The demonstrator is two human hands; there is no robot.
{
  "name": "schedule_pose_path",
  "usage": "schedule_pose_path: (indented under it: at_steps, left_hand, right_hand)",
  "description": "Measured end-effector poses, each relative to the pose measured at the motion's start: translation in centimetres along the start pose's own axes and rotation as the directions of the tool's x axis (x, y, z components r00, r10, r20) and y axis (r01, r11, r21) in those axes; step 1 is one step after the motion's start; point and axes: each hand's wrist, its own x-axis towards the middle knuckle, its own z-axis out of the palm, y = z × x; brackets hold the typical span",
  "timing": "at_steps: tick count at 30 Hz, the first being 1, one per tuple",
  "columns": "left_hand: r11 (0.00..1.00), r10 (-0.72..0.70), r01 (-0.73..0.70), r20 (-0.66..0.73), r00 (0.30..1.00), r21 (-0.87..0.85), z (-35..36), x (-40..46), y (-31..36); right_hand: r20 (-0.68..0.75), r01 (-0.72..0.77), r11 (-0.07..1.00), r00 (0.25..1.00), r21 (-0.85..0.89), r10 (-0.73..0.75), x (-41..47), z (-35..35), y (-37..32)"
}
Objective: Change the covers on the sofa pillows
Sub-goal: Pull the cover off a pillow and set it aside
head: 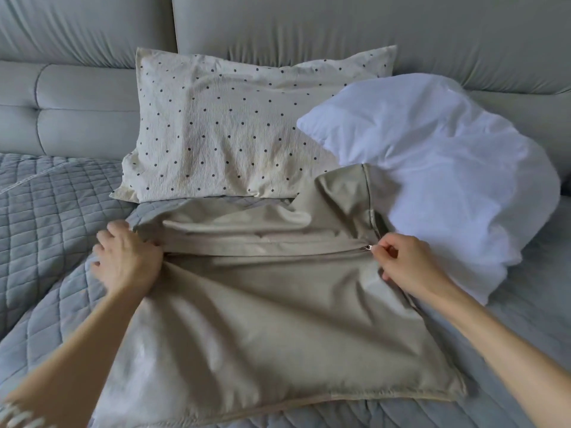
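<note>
A beige pillow cover (262,319) lies flat on the sofa seat, its zipper line running across the upper part. My left hand (126,257) grips the cover's left edge at the end of the zipper. At the right end of the zipper, my right hand (408,257) pinches the small metal zipper pull (368,248). A bare white pillow (448,186) lies to the right, partly over the cover's upper right corner. Behind the cover rests a cream pillow with dark dots (231,128).
A grey quilted throw (46,227) covers the seat. The grey sofa backrest (309,26) rises behind the pillows, with a padded section (77,112) at the left.
</note>
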Motion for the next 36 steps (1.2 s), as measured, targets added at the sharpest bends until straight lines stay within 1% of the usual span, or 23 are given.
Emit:
schedule_pose_path:
  at_steps: [1, 2, 3, 4, 5, 6, 7, 8, 9, 10, 11, 13, 15, 17, 23, 25, 27, 29, 31, 32, 34, 35, 36]
  left_hand:
    - [0.994, 0.094, -0.092, -0.036, 0.995, 0.056, 0.1, -0.4, 0.9]
    - [0.972, 0.227, -0.222, -0.067, 0.971, 0.083, 0.4, -0.9, 1.9]
    - [0.920, 0.389, -0.382, -0.074, 0.918, 0.087, 0.8, -1.8, 2.9]
    - [0.827, 0.561, -0.557, -0.053, 0.826, 0.082, 1.5, -3.1, 4.0]
    - [0.696, 0.718, -0.716, -0.018, 0.696, 0.053, 2.3, -4.8, 5.0]
    - [0.551, 0.834, -0.834, 0.037, 0.551, 0.015, 3.3, -6.7, 5.9]
    - [0.429, 0.898, -0.903, 0.115, 0.424, -0.014, 4.3, -8.4, 6.5]
    - [0.358, 0.915, -0.933, 0.213, 0.343, -0.035, 5.3, -9.8, 6.8]
    - [0.345, 0.896, -0.938, 0.312, 0.315, -0.045, 6.1, -10.6, 6.8]
    - [0.376, 0.860, -0.926, 0.388, 0.331, -0.044, 6.7, -10.9, 6.4]
    - [0.414, 0.823, -0.910, 0.435, 0.367, -0.016, 7.3, -10.7, 5.8]
    - [0.433, 0.780, -0.899, 0.473, 0.410, 0.065, 8.1, -10.2, 4.7]
    - [0.433, 0.757, -0.898, 0.507, 0.411, 0.082, 8.3, -10.2, 4.8]
    - [0.451, 0.745, -0.890, 0.524, 0.414, 0.062, 8.2, -10.3, 5.0]
    - [0.476, 0.728, -0.878, 0.540, 0.423, 0.046, 8.1, -10.0, 4.8]
    - [0.472, 0.714, -0.881, 0.569, 0.408, 0.040, 8.0, -9.9, 4.9]
    - [0.465, 0.701, -0.885, 0.603, 0.381, 0.019, 7.6, -9.7, 4.9]
    - [0.452, 0.692, -0.892, 0.636, 0.340, -0.015, 6.7, -9.7, 4.8]
    - [0.460, 0.660, -0.886, 0.688, 0.303, -0.051, 5.0, -10.1, 4.6]
    - [0.470, 0.645, -0.879, 0.711, 0.281, -0.079, 4.0, -10.4, 4.3]
    - [0.494, 0.663, -0.854, 0.705, 0.251, -0.161, 1.8, -11.0, 3.1]
    - [0.503, 0.699, -0.842, 0.665, 0.263, -0.196, 0.7, -11.3, 2.5]
    - [0.491, 0.760, -0.844, 0.580, 0.293, -0.218, -0.2, -11.8, 1.8]
  right_hand:
    - [-0.004, 0.009, 1.000, 1.000, 0.028, -0.009, -0.1, 0.3, 0.2]
    - [-0.007, 0.012, 0.997, 1.000, 0.072, -0.012, 0.0, 0.5, 0.5]
    - [-0.008, 0.007, 0.994, 1.000, 0.113, -0.006, 0.1, 0.6, 0.6]
    - [-0.017, 0.007, 0.989, 1.000, 0.146, -0.004, 0.4, 0.8, 0.6]
    - [-0.034, 0.017, 0.986, 0.999, 0.165, -0.011, 0.6, 0.9, 0.4]
    - [-0.059, 0.045, 0.983, 0.998, 0.179, -0.035, 0.8, 1.0, 0.2]
    - [-0.086, 0.077, 0.981, 0.994, 0.178, -0.063, 0.9, 1.1, -0.2]
    - [-0.111, 0.111, 0.981, 0.989, 0.158, -0.094, 1.0, 1.2, -0.3]
    - [-0.121, 0.122, 0.987, 0.987, 0.105, -0.109, 1.1, 1.2, -0.3]
    - [-0.115, 0.111, 0.993, 0.988, 0.046, -0.105, 1.3, 1.2, 0.0]
    - [-0.090, 0.066, 0.998, 0.994, 0.012, -0.064, 1.6, 1.1, 0.4]
    - [-0.013, -0.050, 0.998, 0.999, 0.039, 0.050, 2.3, 1.0, 1.2]
    - [0.038, -0.138, 0.988, 0.990, 0.075, 0.135, 3.0, 1.4, 1.7]
    - [0.065, -0.179, 0.981, 0.982, 0.072, 0.175, 3.7, 1.8, 1.8]
    - [0.014, -0.224, 0.974, 0.974, 0.000, 0.224, 3.8, 2.9, 1.8]
    - [-0.054, -0.177, 0.977, 0.984, -0.118, 0.172, 2.9, 3.0, 1.5]
    - [-0.081, -0.160, 0.967, 0.986, -0.199, 0.146, 1.9, 2.3, 1.4]
    - [-0.020, -0.184, 0.950, 0.982, -0.251, 0.185, 0.8, 1.2, 1.5]
    - [0.103, -0.140, 0.937, 0.978, -0.319, 0.181, -1.1, 0.2, 1.4]
    - [0.154, -0.077, 0.937, 0.979, -0.341, 0.137, -2.3, -0.3, 1.1]
    - [0.178, 0.117, 0.955, 0.982, -0.273, -0.069, -5.5, -0.9, -0.3]
    - [0.171, 0.212, 0.957, 0.969, -0.199, -0.179, -7.3, -1.1, -1.1]
    - [0.187, 0.293, 0.943, 0.947, -0.157, -0.263, -9.1, -1.4, -2.0]
